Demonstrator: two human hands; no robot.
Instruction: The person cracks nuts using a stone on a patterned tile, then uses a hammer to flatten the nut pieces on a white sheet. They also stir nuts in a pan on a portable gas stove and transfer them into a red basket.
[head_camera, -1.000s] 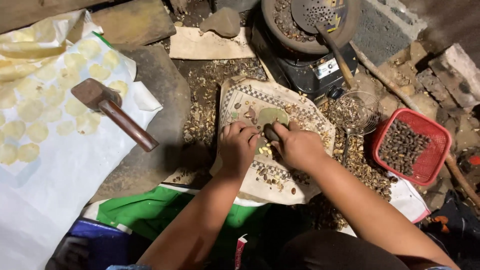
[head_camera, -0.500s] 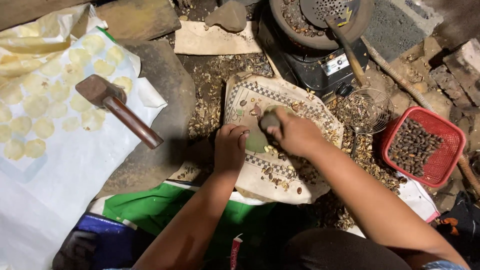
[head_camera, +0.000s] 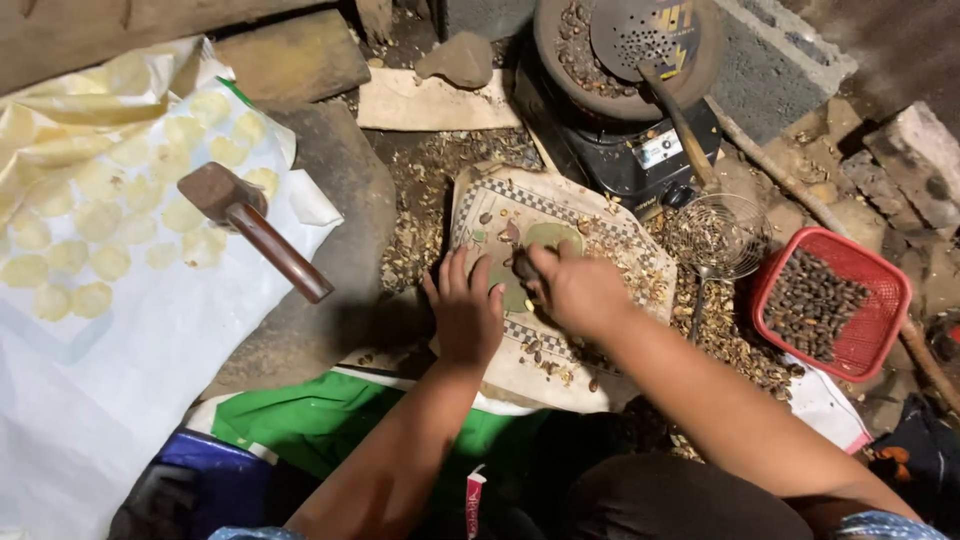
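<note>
Kneeling over a patterned mat (head_camera: 600, 225) on the ground, the person had both hands down on it. The left hand (head_camera: 465, 315) lay open, fingers spread and palm flat against the mat's near edge. The right hand (head_camera: 578, 290) was curled shut, pinching a small dark piece (head_camera: 522, 267) at its fingertips (whether a seed or a bit of shell, I could not tell). That piece sat just above a flat greenish patch (head_camera: 515, 297) in the middle of the mat, between the two hands, with husks scattered all round.

To my eye the step in hand was sorting or shelling one piece at a time, with the free hand steadying the mat. The next move seemed to call for a fine grip and a firm hold on the mat, so the loose litter would not slide.

A wooden-handled hammer (head_camera: 250, 225) rested on a stone slab (head_camera: 340, 230) to the left, beside a white sheet (head_camera: 110, 370) spread with pale round discs (head_camera: 75, 255). A red basket (head_camera: 888, 285) of dark seeds stood well to the right, near a wire strainer (head_camera: 722, 235) and a black stove (head_camera: 640, 150).
</note>
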